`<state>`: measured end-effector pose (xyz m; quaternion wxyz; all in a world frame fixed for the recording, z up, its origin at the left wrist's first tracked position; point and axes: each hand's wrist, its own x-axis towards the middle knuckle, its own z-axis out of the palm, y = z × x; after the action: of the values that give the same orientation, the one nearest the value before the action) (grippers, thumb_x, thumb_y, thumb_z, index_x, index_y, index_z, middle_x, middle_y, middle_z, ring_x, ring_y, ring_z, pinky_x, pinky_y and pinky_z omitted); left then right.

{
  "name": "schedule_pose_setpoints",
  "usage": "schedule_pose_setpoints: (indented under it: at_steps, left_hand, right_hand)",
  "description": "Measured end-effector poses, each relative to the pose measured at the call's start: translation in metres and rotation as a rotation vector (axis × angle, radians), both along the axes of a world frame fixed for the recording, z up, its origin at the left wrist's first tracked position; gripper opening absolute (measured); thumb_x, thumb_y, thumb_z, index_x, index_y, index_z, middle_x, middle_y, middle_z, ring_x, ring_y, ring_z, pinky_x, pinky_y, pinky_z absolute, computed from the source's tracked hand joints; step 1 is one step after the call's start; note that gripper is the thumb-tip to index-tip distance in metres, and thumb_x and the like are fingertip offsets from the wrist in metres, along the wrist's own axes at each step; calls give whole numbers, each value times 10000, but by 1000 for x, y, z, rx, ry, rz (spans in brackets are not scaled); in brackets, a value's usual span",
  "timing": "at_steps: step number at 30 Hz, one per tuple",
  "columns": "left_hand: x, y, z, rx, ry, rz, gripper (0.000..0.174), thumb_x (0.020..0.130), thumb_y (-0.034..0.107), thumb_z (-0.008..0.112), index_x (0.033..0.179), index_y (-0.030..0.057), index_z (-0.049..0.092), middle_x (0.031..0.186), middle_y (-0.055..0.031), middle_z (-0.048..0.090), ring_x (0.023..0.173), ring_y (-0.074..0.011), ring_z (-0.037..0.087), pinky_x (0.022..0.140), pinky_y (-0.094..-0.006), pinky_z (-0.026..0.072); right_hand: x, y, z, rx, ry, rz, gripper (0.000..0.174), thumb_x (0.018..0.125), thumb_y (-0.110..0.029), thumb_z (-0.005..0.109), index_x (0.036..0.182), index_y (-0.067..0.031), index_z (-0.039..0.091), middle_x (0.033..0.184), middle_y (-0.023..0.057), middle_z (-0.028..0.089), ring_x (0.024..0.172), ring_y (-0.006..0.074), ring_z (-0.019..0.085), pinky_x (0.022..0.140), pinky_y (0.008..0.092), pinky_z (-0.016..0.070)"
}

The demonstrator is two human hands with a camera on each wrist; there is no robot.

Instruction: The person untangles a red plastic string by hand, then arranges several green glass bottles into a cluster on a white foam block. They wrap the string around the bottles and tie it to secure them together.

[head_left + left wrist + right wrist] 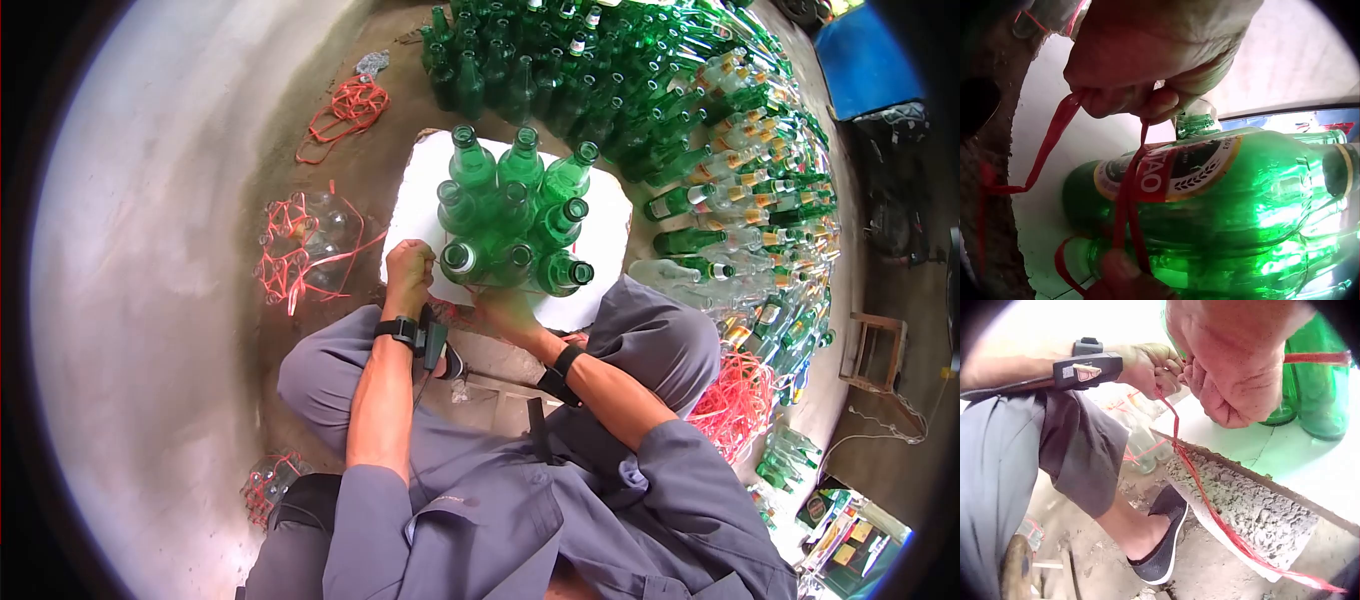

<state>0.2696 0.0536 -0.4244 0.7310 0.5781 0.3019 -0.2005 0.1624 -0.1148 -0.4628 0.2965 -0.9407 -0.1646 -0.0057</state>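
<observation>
Nine green bottles (515,205) stand grouped on a white block (410,210). The left hand (408,275), fingers curled, pinches a red plastic strap (1054,134) at the group's near left corner. In the left wrist view the strap runs across a labelled bottle (1210,181). The right hand (510,312) is at the near side of the bottles; in the right wrist view this hand (1235,369) has its fingers curled round the strap, close beside the left hand (1150,369). A loose strap end (1210,500) hangs over the block's rough edge.
Many green and clear bottles (640,110) fill the floor behind and to the right. Red strap heaps lie at the upper left (350,105) and beside the right knee (735,400). Strapped clear bottles (310,245) are at the left. A small wooden frame (880,350) stands far right.
</observation>
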Motion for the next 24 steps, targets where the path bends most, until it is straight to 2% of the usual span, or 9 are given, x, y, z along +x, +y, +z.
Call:
schedule_pose_setpoints:
  at_steps: [6,8,10,12,14,15,18,20,24]
  left_hand:
    - [-8,7,3,16,-28,-38,107,779,-14,595,829,80,588,623,23,499,445,-58,379,378,-221,263]
    - [-11,10,9,26,-11,-146,106,801,14,608,898,46,634,630,30,501,447,-55,383,381,-222,258]
    - [-17,9,13,88,-27,-192,128,809,27,616,933,30,648,625,37,494,442,-51,378,381,-222,251]
    - [-24,5,16,152,-39,-237,156,818,40,623,968,14,661,619,45,487,438,-47,372,382,-222,244]
    - [-30,4,14,145,-103,-221,165,823,35,636,983,8,667,608,57,476,430,-41,357,382,-225,225]
    - [-31,6,13,148,-103,-218,165,823,35,636,983,8,667,608,57,476,430,-41,357,382,-225,225]
    - [-32,9,13,83,-80,-227,124,833,32,632,939,92,609,595,78,437,406,-31,323,362,-217,202]
    - [-27,14,8,-20,-54,-130,170,834,8,624,978,96,603,602,76,445,402,-31,322,360,-216,202]
    - [-8,11,1,-58,-12,-22,143,859,-10,582,973,67,617,613,57,470,412,-29,341,367,-206,227]
  right_hand:
    - [-3,-6,-3,140,-83,12,369,812,-364,744,614,-101,577,613,71,596,595,275,637,571,388,499]
    - [-4,-5,-10,192,-1,-20,90,758,-156,673,695,-103,636,694,92,624,647,296,638,628,406,499]
    - [-4,-5,-17,190,-34,-18,82,764,-151,666,699,-104,648,700,94,633,655,297,645,636,404,505]
    - [-6,-3,-23,189,-64,-15,79,771,-145,659,703,-106,660,706,96,642,664,297,651,644,402,510]
    - [-6,1,-27,472,305,-214,79,769,-151,657,711,-105,683,720,100,663,680,292,663,650,397,518]
    - [-6,1,-29,474,305,-210,79,769,-151,657,711,-105,683,720,100,663,680,292,663,650,397,518]
    - [-4,-1,-32,494,235,-205,274,853,-230,620,656,-42,652,704,122,677,654,272,670,661,400,528]
    - [-1,-2,-31,181,107,-69,329,840,-321,665,645,-56,656,671,119,654,661,289,670,660,411,528]
    - [-2,-1,-16,97,-15,-16,347,823,-368,694,648,-70,664,655,117,632,645,310,660,657,424,528]
